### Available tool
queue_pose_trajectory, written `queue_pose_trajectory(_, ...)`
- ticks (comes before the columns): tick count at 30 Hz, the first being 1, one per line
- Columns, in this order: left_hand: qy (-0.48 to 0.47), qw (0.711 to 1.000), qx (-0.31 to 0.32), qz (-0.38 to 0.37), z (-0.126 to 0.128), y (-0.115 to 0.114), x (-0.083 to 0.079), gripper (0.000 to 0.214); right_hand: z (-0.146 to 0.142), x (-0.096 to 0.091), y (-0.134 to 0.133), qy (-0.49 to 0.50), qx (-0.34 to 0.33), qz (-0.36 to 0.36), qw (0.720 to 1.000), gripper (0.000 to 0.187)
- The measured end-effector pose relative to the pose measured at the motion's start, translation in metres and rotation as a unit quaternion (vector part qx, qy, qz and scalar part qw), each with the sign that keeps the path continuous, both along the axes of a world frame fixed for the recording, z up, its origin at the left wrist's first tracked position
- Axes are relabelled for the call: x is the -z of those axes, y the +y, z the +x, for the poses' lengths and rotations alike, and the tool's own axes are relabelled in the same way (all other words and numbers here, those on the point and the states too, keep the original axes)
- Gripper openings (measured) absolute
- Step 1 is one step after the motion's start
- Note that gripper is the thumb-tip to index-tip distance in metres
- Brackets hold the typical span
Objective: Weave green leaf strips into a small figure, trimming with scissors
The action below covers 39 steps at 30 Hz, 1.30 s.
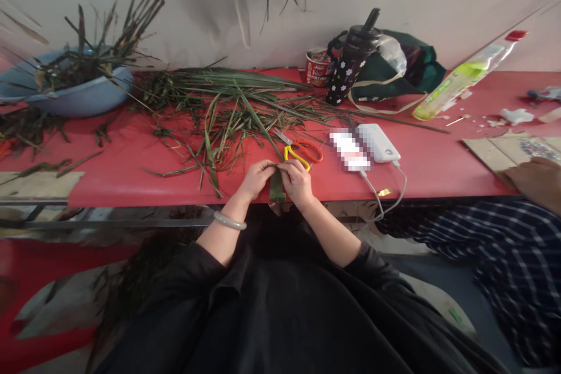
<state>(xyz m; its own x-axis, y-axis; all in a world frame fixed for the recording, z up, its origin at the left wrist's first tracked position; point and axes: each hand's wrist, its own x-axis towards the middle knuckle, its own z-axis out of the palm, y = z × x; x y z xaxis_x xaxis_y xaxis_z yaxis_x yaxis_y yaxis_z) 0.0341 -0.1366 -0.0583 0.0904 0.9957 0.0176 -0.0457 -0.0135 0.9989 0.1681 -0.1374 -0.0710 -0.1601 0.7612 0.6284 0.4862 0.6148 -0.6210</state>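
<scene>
My left hand [258, 179] and my right hand [298, 183] meet at the table's front edge, fingertips pinched on a long green leaf strip [277, 188]. Its wide lower end hangs between the hands, and a narrow part runs up and away to the left across the table. Just beyond my right hand lie scissors [302, 153] with one yellow and one red handle loop, blades toward the back left. Loose cut leaf strips [232, 128] are scattered ahead of my left hand. The fingertips hide the part of the strip they grip.
A blue basin [94, 96] of dark stalks stands at left. Farther back are a red tub [318, 67], a flowered tumbler [350, 61] and a green bag [421, 61]. A power bank [379, 143] with cable and a tilted bottle [464, 85] lie right. Another person's hand [537, 181] rests on cardboard.
</scene>
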Motion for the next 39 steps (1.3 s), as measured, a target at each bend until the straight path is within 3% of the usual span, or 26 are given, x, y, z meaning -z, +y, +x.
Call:
queue_pose_trajectory(16,0.045,0.998,0.021,0.029,-0.0004,-0.0009,-0.0055,0.026,-0.001,0.0021,0.003,0.011,0.02,-0.011,1.0,0.018)
queue_pose_trajectory(21,0.028,1.0,0.003,0.013,0.0002,0.0005,-0.0027,0.025,-0.0013,0.0007,0.0045,0.029,0.036,-0.054,0.997,0.014)
queue_pose_trajectory(28,0.053,0.998,-0.006,0.027,0.0011,-0.0007,-0.003,0.025,0.0004,0.0021,0.0069,0.041,0.025,-0.084,0.995,0.015)
queue_pose_trajectory(35,0.025,0.999,-0.038,0.006,0.001,0.0009,-0.0012,0.023,0.0014,-0.0016,0.0079,0.068,-0.038,-0.101,0.992,0.02)
queue_pose_trajectory(39,0.054,0.998,-0.039,0.018,0.0012,-0.0001,-0.0029,0.021,0.001,-0.0003,0.0087,0.092,-0.028,-0.132,0.987,0.016)
